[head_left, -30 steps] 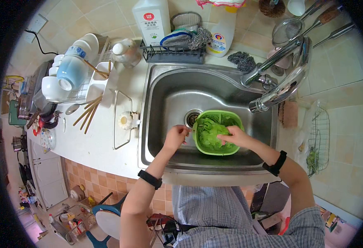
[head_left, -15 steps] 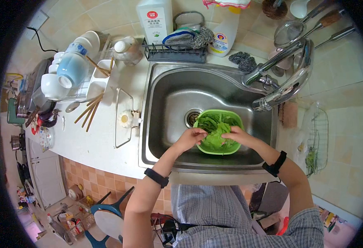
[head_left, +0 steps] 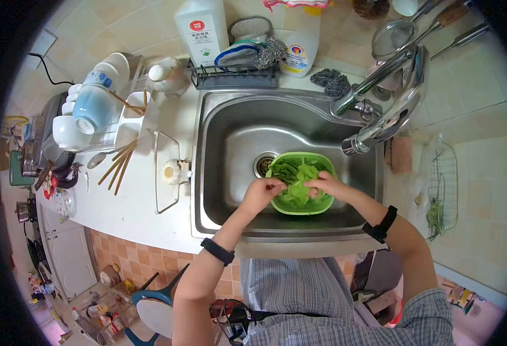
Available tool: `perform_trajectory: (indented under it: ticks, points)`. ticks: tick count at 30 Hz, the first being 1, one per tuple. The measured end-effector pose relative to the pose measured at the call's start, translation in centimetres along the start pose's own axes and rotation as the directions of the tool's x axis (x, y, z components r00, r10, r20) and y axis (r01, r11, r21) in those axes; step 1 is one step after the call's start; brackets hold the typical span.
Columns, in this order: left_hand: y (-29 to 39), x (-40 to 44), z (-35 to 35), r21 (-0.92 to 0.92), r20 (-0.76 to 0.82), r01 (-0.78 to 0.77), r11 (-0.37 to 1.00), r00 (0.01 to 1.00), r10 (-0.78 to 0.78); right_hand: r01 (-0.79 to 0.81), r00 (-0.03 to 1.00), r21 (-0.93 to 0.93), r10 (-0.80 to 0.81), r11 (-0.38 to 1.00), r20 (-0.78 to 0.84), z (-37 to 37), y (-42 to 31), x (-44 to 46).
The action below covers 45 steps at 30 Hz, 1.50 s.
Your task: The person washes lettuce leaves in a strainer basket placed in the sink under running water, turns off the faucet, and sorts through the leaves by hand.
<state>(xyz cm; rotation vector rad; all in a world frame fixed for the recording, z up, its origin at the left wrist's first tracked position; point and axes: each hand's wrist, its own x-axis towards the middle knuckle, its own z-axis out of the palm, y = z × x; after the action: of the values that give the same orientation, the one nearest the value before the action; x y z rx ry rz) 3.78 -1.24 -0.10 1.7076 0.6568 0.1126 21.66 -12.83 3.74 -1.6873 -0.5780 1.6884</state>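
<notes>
A green plastic basin stands in the steel sink, close to the drain. Leafy greens fill it, pale and bright in the middle and darker at the far left. At the basin's left rim, my left hand has its fingertips pinched together; whatever is between them is too small to make out. My right hand reaches in from the right, with thumb and fingers closed on a leaf of the pale greens.
Over the sink's right side hangs a chrome faucet. Left of the sink, a dish rack holds bowls and chopsticks. Bottles and a sponge caddy line the back. A wire basket stands at right.
The view has shifted slightly, so the sink and basin appear a little further left. Both hands stay over the basin, with small finger movements among the leaves.
</notes>
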Motion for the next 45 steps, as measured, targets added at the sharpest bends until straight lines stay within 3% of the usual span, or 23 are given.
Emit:
perform_trajectory:
  ticks: [2,3,6,8,15,17,21,24,26,27,29,33,35,36,37,38,42,44,45]
  points:
    - [0.7,-0.1,-0.2,-0.166,0.027,0.112,0.980,0.994,-0.109,-0.044,0.999,0.185,0.039,0.982,0.029,-0.1,-0.1,-0.1]
    - [1.3,-0.1,-0.3,-0.166,0.027,0.112,0.980,0.994,-0.109,-0.044,0.999,0.185,0.039,0.982,0.030,-0.3,0.2,0.1]
    - [2.8,-0.3,0.0,-0.138,0.050,0.039,0.990,0.998,-0.032,-0.042,0.995,0.228,0.018,0.973,0.103,-0.4,0.6,0.3]
    - [3.5,-0.5,0.2,0.107,-0.004,-0.058,0.993,0.998,0.059,-0.078,0.996,0.206,0.070,0.975,0.048,-0.2,0.2,0.0]
    - [2.3,-0.2,0.6,0.059,-0.060,0.013,0.998,0.998,-0.010,-0.057,0.998,0.187,0.049,0.981,0.050,-0.1,-0.5,-0.7]
    - [2.2,-0.2,0.5,-0.104,-0.045,-0.013,0.994,0.999,0.009,-0.036,0.996,0.222,0.017,0.974,0.087,-0.3,-0.2,-0.3]
    - [3.3,-1.0,0.6,0.087,-0.083,-0.042,0.995,0.995,0.049,-0.044,0.996,0.223,0.025,0.974,0.088,0.2,-1.0,-0.4]
    - [3.6,-1.0,0.8,0.123,-0.147,-0.029,0.992,0.988,0.047,-0.082,0.997,0.180,0.078,0.980,0.029,0.6,-2.0,-1.0]
    - [3.5,-1.1,0.7,0.158,-0.164,-0.007,0.987,0.986,0.033,0.043,0.992,0.010,-0.044,0.999,0.122,0.5,-1.5,-0.4]
    - [3.5,-1.2,0.6,0.156,-0.168,-0.005,0.988,0.985,0.032,0.042,0.991,0.008,-0.043,0.999,0.125,0.5,-1.5,-0.2]
    - [3.7,-1.3,0.5,0.217,-0.147,-0.001,0.976,0.989,0.033,0.131,0.979,-0.184,-0.098,0.974,0.179,0.7,-1.4,0.1]
    - [4.4,-1.4,0.3,0.321,-0.158,0.007,0.947,0.986,0.047,0.256,0.965,-0.218,-0.236,0.942,0.112,1.0,-0.3,1.3]
    - [3.7,-1.0,0.4,0.213,-0.138,0.128,0.969,0.985,-0.100,0.376,0.927,-0.200,-0.370,0.905,0.065,1.2,-0.2,1.5]
    - [2.9,-0.8,0.5,0.213,-0.136,0.127,0.969,0.986,-0.099,0.375,0.927,-0.200,-0.370,0.905,0.063,1.2,-0.4,1.3]
    - [2.0,-0.5,0.6,-0.071,-0.082,0.188,0.980,0.978,-0.193,0.333,0.942,-0.266,-0.329,0.905,0.059,1.1,-0.7,1.1]
    - [2.0,-0.3,0.5,-0.345,-0.002,0.252,0.904,0.963,-0.269,0.288,0.957,-0.330,-0.287,0.899,0.053,1.1,-1.1,0.8]
    - [1.0,-0.2,0.5,-0.425,0.002,0.281,0.861,0.951,-0.309,0.311,0.949,-0.327,-0.309,0.892,0.058,1.3,-1.5,0.2]
    - [-0.7,-0.1,-0.1,-0.061,-0.216,0.245,0.968,0.943,-0.252,0.323,0.942,-0.260,-0.335,0.910,0.000,1.5,-1.8,-0.2]
    - [-0.7,-0.3,-0.4,-0.065,-0.218,0.242,0.968,0.943,-0.250,0.323,0.942,-0.264,-0.335,0.909,0.001,1.2,-2.1,-0.3]
